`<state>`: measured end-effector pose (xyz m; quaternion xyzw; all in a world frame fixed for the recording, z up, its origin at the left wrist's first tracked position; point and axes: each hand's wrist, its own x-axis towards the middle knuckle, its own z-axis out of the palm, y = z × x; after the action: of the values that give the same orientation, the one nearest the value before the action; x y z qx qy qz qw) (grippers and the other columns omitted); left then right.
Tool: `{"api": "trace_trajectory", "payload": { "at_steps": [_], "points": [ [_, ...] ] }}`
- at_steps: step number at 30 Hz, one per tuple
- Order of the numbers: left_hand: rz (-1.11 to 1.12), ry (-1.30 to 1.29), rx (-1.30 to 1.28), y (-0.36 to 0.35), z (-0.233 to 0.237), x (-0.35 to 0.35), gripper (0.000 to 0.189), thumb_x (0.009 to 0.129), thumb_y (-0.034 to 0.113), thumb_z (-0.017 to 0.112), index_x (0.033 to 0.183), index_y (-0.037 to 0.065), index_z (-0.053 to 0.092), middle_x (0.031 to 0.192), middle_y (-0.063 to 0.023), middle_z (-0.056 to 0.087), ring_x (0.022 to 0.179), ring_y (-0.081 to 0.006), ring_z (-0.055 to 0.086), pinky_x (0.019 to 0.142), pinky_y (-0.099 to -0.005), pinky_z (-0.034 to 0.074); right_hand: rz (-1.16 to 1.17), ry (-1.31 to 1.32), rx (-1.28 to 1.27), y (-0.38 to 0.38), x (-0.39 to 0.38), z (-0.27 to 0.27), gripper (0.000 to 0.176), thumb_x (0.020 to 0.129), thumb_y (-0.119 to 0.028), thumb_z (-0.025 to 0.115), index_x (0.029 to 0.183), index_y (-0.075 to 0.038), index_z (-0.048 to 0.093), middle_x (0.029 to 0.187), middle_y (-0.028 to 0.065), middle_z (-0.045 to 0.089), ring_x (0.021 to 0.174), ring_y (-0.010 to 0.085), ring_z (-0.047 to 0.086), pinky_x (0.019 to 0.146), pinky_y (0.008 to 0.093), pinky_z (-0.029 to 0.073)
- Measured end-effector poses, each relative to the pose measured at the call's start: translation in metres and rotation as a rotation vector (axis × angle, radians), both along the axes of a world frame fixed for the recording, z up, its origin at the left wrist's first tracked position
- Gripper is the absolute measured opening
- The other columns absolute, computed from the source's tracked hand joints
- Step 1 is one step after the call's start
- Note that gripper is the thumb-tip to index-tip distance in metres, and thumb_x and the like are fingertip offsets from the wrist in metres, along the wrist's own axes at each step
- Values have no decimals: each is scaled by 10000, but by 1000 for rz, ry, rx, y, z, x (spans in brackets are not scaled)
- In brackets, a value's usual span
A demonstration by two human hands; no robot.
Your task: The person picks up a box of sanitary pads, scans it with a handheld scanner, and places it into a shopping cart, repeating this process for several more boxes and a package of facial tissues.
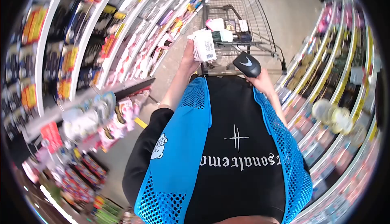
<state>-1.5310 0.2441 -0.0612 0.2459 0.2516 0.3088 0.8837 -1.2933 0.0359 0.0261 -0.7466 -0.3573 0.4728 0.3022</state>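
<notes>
My left hand (189,59) is closed around a small stack of white boxes (203,46), with a barcode label turned towards me. My right hand (262,80) grips a black handheld barcode scanner (247,64) with a pale curved mark on its top; its handle is mostly hidden. The boxes and the scanner are apart, side by side in front of my chest. Just beyond them stands a wire shopping cart (280,55), with several small packages (224,36) in its near part. The print on the boxes is too small to read.
Shelves full of packaged goods line both sides, the left shelf (76,49) and the right shelf (325,72). Items hang out from the left shelf near my elbow. Round pale items (342,118) stick out on the right. Grey floor (276,5) runs past the cart.
</notes>
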Motion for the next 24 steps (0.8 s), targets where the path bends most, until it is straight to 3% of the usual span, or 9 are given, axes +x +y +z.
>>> {"api": "trace_trajectory", "payload": {
  "at_steps": [1,4,7,8,11,19,22,24],
  "points": [
    [-46,4,34,-2,-5,7,730,999,613,463,1508,96,380,1394,-93,585,1201,-235,635,981,-457,551,-23,126,15,3,-5,20,119,764,-65,705,861,2,690,718,101,724,607,180,691,605,340,547],
    [-123,104,-28,-9,-6,24,729,1006,628,423,1520,114,368,1417,-99,568,1226,-246,619,997,-466,539,46,102,92,-9,-4,28,187,788,-61,741,940,-1,649,698,59,682,599,140,642,589,330,532],
    [-166,169,-42,-18,13,43,743,1005,644,398,1540,132,347,1469,-95,525,1297,-257,565,1069,-484,479,72,-14,236,-20,0,28,213,771,-72,754,937,6,646,689,71,677,624,159,654,621,336,538],
    [-178,156,-33,-19,15,49,749,1004,646,398,1545,131,340,1479,-94,516,1312,-257,552,1084,-485,464,28,48,169,-23,3,33,353,685,-87,759,1009,17,665,909,189,728,904,339,707,841,401,538],
    [-192,173,-31,-22,18,65,743,1010,637,384,1551,130,338,1497,-83,502,1339,-258,527,1110,-487,433,-9,8,327,-36,7,24,365,692,-102,756,1033,4,679,1000,197,731,985,361,697,886,411,534],
    [-299,261,-10,-22,12,100,703,1038,602,358,1531,100,375,1469,-96,533,1313,-278,550,1108,-492,437,-17,-117,317,-54,22,17,377,691,-136,774,1034,-4,688,1011,219,719,1019,393,677,887,435,534],
    [-298,295,-78,-11,12,117,560,1074,407,464,1482,30,396,1409,-129,573,1250,-255,604,1049,-435,508,-160,-75,259,-57,27,12,342,700,-139,767,1004,-2,693,970,224,720,992,406,680,863,437,541],
    [-273,327,42,9,-4,124,503,1051,287,536,1453,9,416,1375,-135,589,1227,-242,613,1038,-415,517,-267,-50,204,-60,27,4,315,710,-142,761,983,0,694,948,227,720,977,413,682,848,437,547]
  ]
}}
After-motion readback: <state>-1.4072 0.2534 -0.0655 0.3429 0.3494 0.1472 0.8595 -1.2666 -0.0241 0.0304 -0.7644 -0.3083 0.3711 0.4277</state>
